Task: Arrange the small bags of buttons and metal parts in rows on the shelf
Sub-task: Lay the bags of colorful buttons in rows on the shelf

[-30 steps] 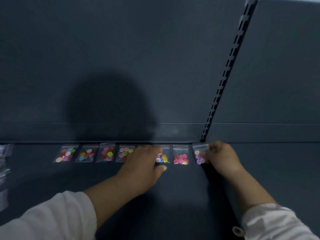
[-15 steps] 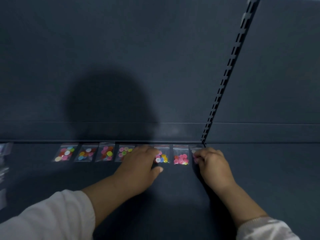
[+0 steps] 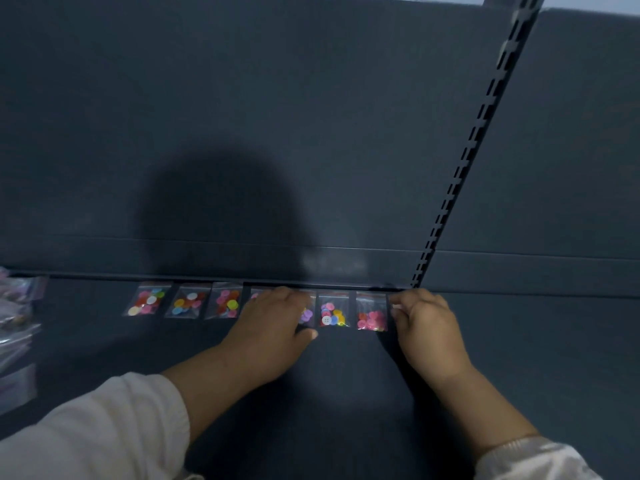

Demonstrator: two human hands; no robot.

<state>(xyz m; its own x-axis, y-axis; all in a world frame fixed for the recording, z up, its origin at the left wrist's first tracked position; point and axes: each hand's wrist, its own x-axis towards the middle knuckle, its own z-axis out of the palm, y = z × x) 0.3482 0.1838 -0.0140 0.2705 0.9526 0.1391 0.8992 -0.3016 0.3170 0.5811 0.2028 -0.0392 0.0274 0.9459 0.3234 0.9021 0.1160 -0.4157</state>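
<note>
- Five button bags lay in full view in the row left of the slotted upright.
- Two half-hidden bags showed under the left hand.
- One last bag, nearest the upright, was pinched by the right hand.
- One blurred heap of bags lay far left of the upright, uncountable.

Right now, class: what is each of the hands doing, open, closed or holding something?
Left hand: open, fingers flat over the purple-button bag.
Right hand: fingers curled, pinching the end bag.
</note>
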